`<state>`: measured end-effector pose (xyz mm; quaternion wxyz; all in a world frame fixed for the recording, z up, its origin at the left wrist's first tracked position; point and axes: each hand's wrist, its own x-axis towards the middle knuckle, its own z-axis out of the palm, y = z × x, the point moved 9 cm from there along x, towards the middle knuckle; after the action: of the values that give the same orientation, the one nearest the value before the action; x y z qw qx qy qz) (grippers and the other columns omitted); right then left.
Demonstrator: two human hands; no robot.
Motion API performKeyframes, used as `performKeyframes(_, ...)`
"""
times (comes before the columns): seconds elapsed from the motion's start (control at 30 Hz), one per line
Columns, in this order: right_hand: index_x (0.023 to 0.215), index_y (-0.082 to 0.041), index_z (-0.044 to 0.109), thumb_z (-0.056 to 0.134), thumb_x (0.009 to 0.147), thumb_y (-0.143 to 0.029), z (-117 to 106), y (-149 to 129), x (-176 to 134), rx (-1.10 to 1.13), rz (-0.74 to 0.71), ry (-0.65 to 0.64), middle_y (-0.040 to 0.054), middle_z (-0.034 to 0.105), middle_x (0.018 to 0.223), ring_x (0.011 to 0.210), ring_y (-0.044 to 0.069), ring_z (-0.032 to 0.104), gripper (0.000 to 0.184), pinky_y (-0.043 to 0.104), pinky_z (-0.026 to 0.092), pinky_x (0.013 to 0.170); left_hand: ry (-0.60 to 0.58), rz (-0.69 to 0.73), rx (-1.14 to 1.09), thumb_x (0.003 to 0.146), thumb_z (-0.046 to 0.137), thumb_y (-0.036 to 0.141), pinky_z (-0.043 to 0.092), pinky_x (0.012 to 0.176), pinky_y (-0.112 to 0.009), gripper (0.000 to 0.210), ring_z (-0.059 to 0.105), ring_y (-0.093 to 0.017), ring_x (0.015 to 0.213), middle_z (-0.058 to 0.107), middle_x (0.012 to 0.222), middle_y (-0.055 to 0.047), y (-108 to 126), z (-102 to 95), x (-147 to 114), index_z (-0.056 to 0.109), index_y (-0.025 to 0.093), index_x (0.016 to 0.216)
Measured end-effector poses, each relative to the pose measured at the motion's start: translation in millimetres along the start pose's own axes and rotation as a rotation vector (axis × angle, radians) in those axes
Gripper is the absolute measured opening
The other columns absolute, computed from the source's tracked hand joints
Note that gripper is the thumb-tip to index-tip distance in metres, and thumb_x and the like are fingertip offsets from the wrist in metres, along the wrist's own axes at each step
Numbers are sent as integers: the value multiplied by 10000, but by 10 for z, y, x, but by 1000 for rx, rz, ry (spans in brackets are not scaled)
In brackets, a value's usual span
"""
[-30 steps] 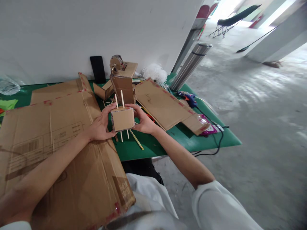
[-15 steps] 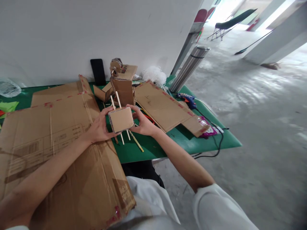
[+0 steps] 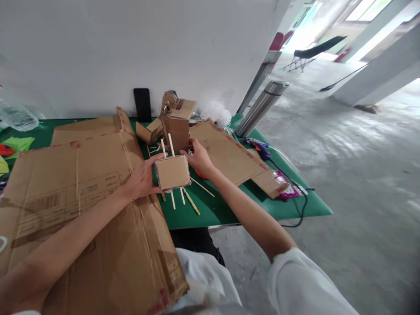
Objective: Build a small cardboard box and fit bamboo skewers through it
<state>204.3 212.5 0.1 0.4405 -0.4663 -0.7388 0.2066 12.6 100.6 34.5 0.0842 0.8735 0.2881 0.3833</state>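
A small cardboard box (image 3: 173, 172) with two pale wooden sticks (image 3: 170, 144) running through it is gripped at its left side by my left hand (image 3: 143, 178). The stick ends stick out above and below it. My right hand (image 3: 201, 158) is just beyond the box's upper right corner, thumb and forefinger apart, with no held thing visible. Right behind that hand stands a taller cardboard construction (image 3: 176, 131) with a round piece on top. Part of a red object (image 3: 201, 175) shows under my right wrist. A yellowish pencil-like stick (image 3: 192, 202) and a thin stick (image 3: 204, 187) lie nearby.
Large cardboard sheets (image 3: 98, 175) cover the left of the green table (image 3: 216, 214); another cardboard piece (image 3: 226, 153) lies right. A blue glue gun (image 3: 259, 148) with a black cord, a steel flask (image 3: 262, 109), a black phone (image 3: 142, 105) and white stringy material (image 3: 215, 113) stand around.
My right hand has let go of the box's right side and moved up toward the cardboard construction. My left hand still holds the box. The whole view has shifted slightly.
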Motion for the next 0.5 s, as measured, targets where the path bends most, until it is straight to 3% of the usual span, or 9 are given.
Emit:
performKeyframes(0.17,1026,-209,617,607,874,-381,16,-25,102,-145,60,27,92,719,935,816,246,642,230,414,512,783,-28,17,1,638,876,596,526,1026,-692,1222,586,-437,1306,523,1471,-182,8,37,-17,119,376,1572)
performKeyframes(0.3,966,-211,614,599,871,-386,-34,-128,121,-131,25,61,70,707,887,760,212,618,201,369,493,725,-32,37,0,661,871,573,529,1041,-671,1198,575,-434,1322,519,1479,-184,58,34,-15,127,355,1574)
performKeyframes(0.5,999,-209,578,602,869,-410,-488,-56,275,-70,52,307,26,661,824,697,170,589,241,328,489,659,-57,-3,-33,662,885,528,525,1049,-659,1177,573,-431,1325,513,1491,-160,57,54,-2,149,383,1569)
